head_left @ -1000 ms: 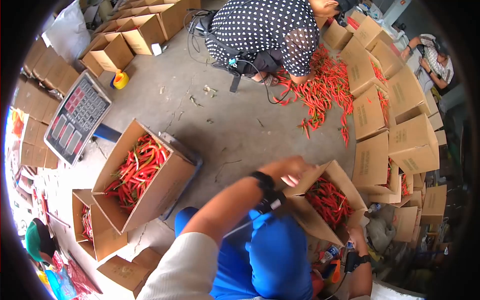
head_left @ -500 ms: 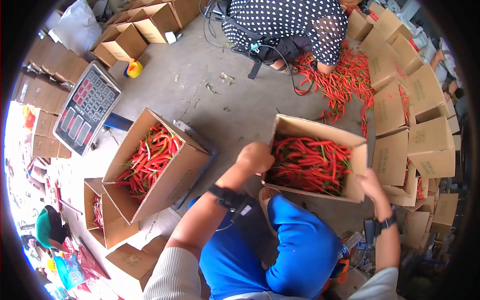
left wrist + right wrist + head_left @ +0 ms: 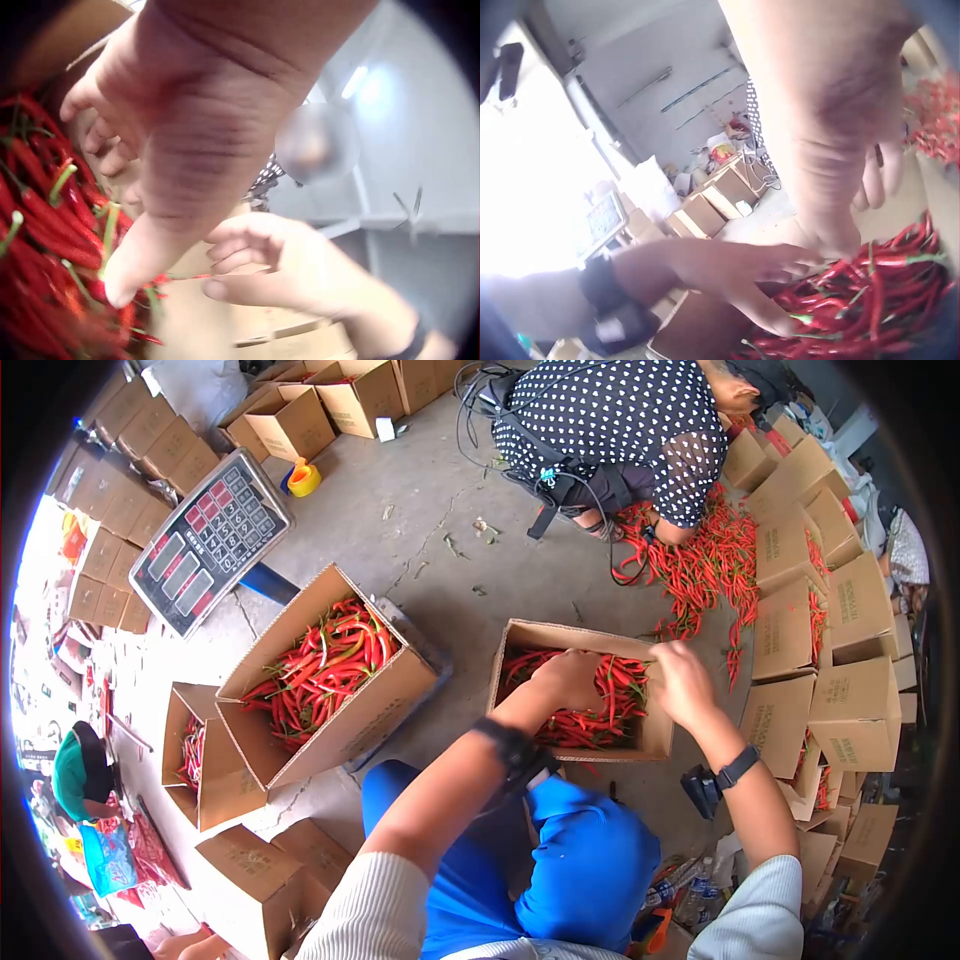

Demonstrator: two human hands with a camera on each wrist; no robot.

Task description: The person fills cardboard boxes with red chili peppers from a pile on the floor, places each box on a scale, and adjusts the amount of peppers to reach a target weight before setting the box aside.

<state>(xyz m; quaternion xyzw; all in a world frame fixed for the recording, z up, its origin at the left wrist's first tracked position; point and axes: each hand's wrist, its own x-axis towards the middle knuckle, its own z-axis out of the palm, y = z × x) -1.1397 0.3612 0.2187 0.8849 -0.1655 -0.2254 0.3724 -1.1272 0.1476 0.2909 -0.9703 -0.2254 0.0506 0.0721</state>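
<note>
An open cardboard box (image 3: 655, 735) holding red chili peppers (image 3: 625, 700) stands on the floor before the knees. My left hand (image 3: 568, 682) is inside it, palm down on the peppers, fingers extended; in the left wrist view the thumb of this hand (image 3: 202, 127) touches peppers (image 3: 45, 232). At the box's upper right corner is my right hand (image 3: 683, 682), its fingers loosely bent over the rim. The left wrist view shows a gap between the right hand's (image 3: 277, 262) thumb and fingers, with nothing held there.
To the left, a fuller chili box (image 3: 360, 710) sits tilted beside a scale display (image 3: 212, 542). A crouching person (image 3: 610, 440) reaches into a chili pile (image 3: 710, 570). More boxes (image 3: 855, 710) line the right side. Bottles (image 3: 697, 890) lie near the right knee.
The box, tilted at first, was turned level and has shifted toward the left box. My left hand has gone from its left edge onto the peppers; my right hand has moved up its right side.
</note>
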